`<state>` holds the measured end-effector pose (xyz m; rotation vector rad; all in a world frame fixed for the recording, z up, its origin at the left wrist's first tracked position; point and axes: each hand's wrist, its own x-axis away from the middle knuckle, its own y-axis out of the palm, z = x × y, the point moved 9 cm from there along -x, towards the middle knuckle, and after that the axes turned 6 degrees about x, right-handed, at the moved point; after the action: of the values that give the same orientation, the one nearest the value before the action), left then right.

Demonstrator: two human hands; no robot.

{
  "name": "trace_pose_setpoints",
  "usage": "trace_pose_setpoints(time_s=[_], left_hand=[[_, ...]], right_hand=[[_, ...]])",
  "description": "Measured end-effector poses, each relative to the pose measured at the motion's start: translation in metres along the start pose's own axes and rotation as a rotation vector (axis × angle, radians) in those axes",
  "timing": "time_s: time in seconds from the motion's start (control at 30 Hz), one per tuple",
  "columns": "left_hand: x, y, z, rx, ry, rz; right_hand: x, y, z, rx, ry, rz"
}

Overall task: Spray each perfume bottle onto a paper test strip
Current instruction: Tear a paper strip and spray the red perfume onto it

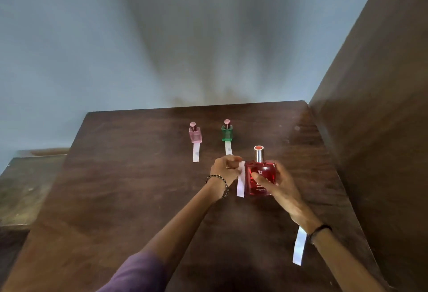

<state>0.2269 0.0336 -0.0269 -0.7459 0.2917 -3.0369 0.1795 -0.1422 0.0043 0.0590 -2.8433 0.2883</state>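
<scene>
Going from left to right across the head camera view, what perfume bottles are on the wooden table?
Pale pink glass perfume bottle → green glass perfume bottle → large red square perfume bottle with a silver sprayer, held in the right hand.

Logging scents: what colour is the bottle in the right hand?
Red bottle, silver collar; head view.

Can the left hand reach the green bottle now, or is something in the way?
Probably not at once. The left hand is pinching a paper strip, so it is occupied. The path itself looks free: the green bottle stands just beyond it on the table, with nothing between.
</scene>
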Motion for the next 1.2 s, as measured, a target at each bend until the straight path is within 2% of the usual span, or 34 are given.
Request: trace_pose_setpoints(time_s=[0.23,0.5,0.77,1.2], left_hand=[[-0.045,0.011,-0.014,0.157,-0.125,-0.018],[-0.082,0.039,-0.013,0.237,-0.126,-0.089],[-0.103,0.058,0.000,0.223,-0.091,-0.091],[-0.122,0.064,0.009,0.306,-0.192,0.076]], right_hand=[[-0.058,-0.014,-0.009,-0.017,-0.029,0.045],[-0.120,-0.026,-0.023,0.066,-0.059,0.049],[-0.161,-0.035,-0.021,0.154,-0.089,0.067],[-0.189,-0.039,-0.027,0.213,-0.085,-0.098]])
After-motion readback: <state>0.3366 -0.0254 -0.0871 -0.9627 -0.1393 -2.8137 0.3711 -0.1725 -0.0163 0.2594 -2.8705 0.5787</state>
